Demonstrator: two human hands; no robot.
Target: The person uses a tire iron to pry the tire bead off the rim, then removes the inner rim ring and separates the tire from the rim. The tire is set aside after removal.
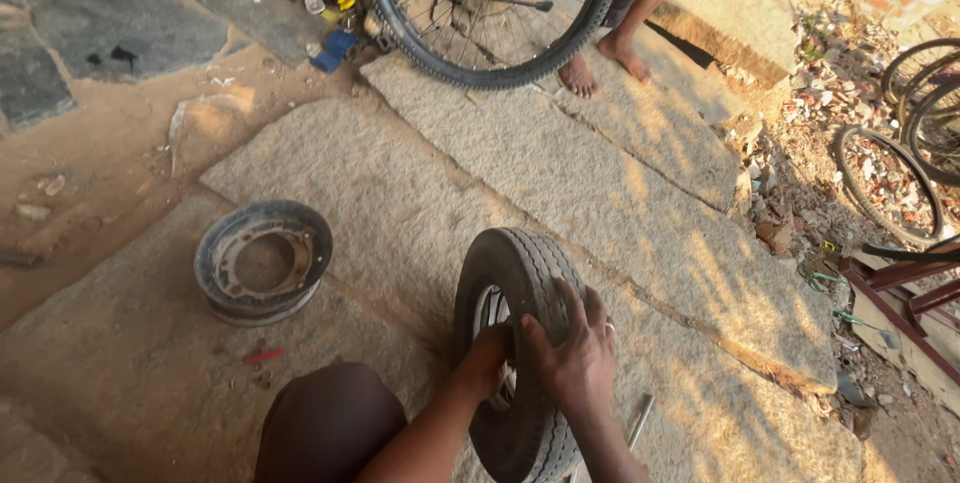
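- The right hand (pixel 578 355) lies spread over the tread of a small tyre (pixel 520 343), fingers curled across its top edge.
- The left hand (pixel 487 363) grips the tyre's side wall, its fingers hidden inside the hole.
- The tyre stands upright on a stone slab (pixel 620 233), between both hands.
- A metal wheel rim (pixel 263 261) lies flat, well to the left of the left hand.
- A bicycle wheel (pixel 495 8) stands far beyond the hands.

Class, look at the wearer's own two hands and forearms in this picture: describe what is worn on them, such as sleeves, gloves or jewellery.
Both forearms are bare, with no sleeves showing and no gloves. The right hand wears a thin, pale metal ring on one finger. The left hand shows no ring or band that can be made out, though part of it is hidden. No watch or bracelet is visible on either wrist.
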